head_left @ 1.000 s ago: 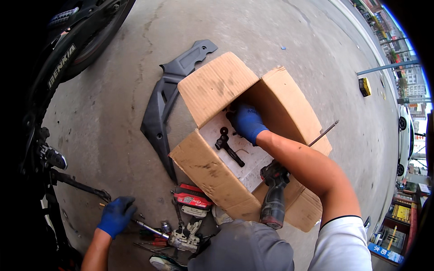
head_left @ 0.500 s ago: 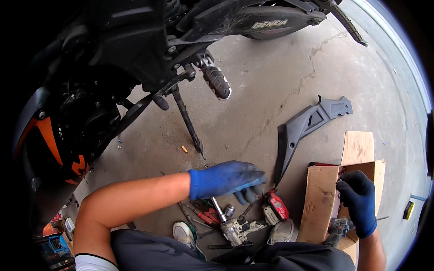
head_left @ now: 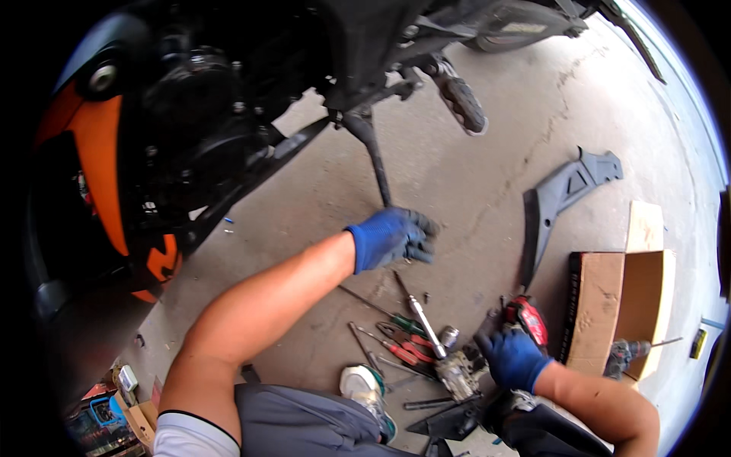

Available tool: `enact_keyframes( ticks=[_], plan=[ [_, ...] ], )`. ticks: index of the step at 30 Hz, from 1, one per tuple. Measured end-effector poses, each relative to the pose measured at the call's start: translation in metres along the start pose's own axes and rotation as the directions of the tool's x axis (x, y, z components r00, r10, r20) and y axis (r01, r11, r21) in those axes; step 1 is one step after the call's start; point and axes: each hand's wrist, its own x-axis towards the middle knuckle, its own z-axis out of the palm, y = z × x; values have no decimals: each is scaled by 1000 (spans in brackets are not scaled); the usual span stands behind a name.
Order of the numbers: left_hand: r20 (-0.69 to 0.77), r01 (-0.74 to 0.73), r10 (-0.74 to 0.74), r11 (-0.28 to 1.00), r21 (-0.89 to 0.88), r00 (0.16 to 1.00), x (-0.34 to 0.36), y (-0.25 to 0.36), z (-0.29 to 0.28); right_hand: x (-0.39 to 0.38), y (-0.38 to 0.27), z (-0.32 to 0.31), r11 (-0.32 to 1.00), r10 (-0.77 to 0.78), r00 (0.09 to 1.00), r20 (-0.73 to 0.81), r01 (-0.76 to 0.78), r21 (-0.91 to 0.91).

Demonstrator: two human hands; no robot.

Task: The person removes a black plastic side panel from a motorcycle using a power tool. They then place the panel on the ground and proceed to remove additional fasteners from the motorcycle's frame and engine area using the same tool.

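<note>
Left hand now over kickstand foot, contact hidden.

left hand curled (gloved), right hand lowered

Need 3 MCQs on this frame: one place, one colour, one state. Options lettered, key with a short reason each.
1. Where is the cardboard box?
A. far right on the concrete floor
B. under the motorcycle
C. on the person's lap

2. What colour are the gloves on both hands?
A. black
B. blue
C. white

3. What state is the box in?
A. taped shut
B. crushed flat
C. open, flaps out

Key:
1 A, it sits at the right edge beside the grey plastic panel.
2 B, the left hand near the kickstand and the right hand among the tools are both blue.
3 C, its flaps are spread and the inside shows.
</note>
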Motion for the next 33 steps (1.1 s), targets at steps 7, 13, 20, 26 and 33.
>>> enact_keyframes(
  ticks=[7,13,20,26,33],
  plan=[
    [-54,66,-62,995,75,997,-35,2,-22,19,-23,57,992,66,996,63,-73,106],
    [-40,-133,133,991,24,990,-51,25,-58,9,8,-61,875,-96,938,-332,238,421],
    [-259,-206,249,961,183,933,-73,56,-75,23,33,-145,514,537,763,-360,44,857],
    [-103,-150,159,985,89,982,-67,45,-58,31,7,-44,-91,760,603,-242,468,879],
    [-34,-235,233,969,-71,972,-53,42,-49,52,-22,23,-739,547,819,-173,569,361]
  ],
)
